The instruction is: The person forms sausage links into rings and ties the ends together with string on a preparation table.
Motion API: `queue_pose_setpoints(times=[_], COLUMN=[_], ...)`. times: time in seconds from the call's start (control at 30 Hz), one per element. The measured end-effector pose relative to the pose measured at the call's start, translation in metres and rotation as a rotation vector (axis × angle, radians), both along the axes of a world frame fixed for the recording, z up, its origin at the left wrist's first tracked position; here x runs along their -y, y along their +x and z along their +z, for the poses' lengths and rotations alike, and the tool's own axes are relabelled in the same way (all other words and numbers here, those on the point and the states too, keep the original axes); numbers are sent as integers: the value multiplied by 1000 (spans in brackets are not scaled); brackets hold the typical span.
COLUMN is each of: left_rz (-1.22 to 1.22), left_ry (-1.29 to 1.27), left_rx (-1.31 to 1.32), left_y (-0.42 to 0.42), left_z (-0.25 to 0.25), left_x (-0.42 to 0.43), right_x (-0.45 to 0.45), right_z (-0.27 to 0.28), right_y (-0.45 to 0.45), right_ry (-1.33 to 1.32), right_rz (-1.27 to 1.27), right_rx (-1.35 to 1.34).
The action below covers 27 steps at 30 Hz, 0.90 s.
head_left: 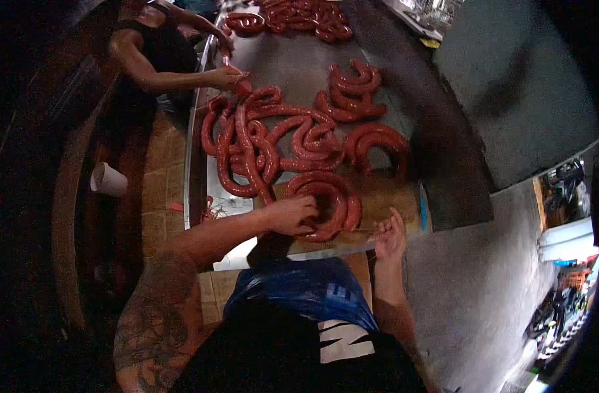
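Note:
A thick coil of raw red sausage [354, 213] lies on a brown board [404, 196] at the near end of the table. My left hand [293, 215] is closed at the coil's left side, fingers bent over the sausage; exactly what is under the fingertips is hidden. To the right of the coil, my right hand [389, 236] is raised with curled fingers. A thin pale string [352, 230] appears to stretch between the two hands along the coil's near edge. Just beyond lies a tangled heap of long sausage [247, 147].
More sausage coils [352, 92] lie on the metal table [283, 62], with another pile [299, 16] at its far end. A co-worker [158, 52] handles sausage on the left side. A white cup [109, 180] is at left; a blue-handled object [423, 206] lies by the board's right edge.

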State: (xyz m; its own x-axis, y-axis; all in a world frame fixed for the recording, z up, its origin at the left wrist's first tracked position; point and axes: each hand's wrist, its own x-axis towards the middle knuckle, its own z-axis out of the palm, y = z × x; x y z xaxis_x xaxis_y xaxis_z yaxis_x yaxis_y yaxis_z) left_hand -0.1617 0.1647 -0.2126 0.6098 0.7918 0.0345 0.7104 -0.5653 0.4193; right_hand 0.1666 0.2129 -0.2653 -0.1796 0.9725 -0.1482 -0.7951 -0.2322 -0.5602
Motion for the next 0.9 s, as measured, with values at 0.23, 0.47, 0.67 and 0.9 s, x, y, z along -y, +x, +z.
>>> queue_pose_setpoints(times=[0.23, 0.47, 0.67, 0.9], left_rz=[217, -38, 293, 787], left_ry=[120, -410, -1078, -559], left_rx=[-888, -830, -538, 651], left_y=[-144, -15, 29, -141], left_z=[-26, 86, 152, 121], left_x=[-23, -2, 23, -60], right_x=[-23, -54, -48, 3], right_z=[-23, -8, -24, 0], right_y=[56, 113, 128, 53], right_ry=[-163, -50, -156, 82], right_rz=[161, 189, 281, 738], right_rx=[117, 207, 323, 473])
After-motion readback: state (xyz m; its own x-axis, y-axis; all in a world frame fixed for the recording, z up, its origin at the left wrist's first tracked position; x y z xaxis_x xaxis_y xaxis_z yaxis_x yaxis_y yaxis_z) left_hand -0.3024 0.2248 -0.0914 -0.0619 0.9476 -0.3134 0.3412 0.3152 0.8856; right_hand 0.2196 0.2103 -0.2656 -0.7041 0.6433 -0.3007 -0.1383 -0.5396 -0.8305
